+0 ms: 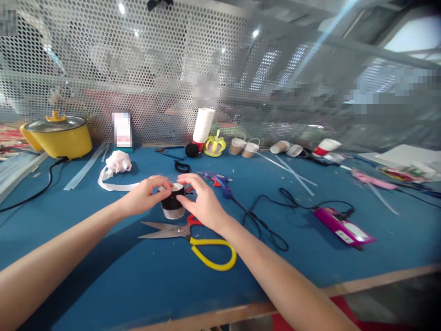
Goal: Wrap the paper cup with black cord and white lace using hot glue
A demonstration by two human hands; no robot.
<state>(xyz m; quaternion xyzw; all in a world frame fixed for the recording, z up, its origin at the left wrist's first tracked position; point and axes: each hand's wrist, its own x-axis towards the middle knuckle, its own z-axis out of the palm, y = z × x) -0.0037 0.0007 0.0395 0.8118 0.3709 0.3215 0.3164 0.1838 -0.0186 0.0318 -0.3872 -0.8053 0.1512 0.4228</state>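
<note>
Two hands meet at a small cup (173,206), white with a black band, near the middle of the tabletop (138,280). The cup is roughly upright, its open mouth up; whether its base touches the surface, I cannot tell. The left hand (154,192) pinches the cup's rim at the left, thumb and fingertips close together. The right hand (204,202) curves around the other side, its thumb against the black band and its fingers reaching over the rim, parted from the thumb; how firmly it presses, I cannot tell.

Just in front of the cup lie scissors (179,231), blades parted and pointing left, with one yellow handle and one red handle partly hidden by the right hand. Beyond that hand is a blue glue gun (222,185), a black cord trailing from its handle. White ribbon (118,163) lies bunched behind the left hand, one end running toward the wrist.

Along the back stand a yellow pot (67,138), a tilted stack of paper cups (204,125), a yellow crown (215,146) and two little baskets (237,145). Well to the right lies a purple power strip (344,228).
</note>
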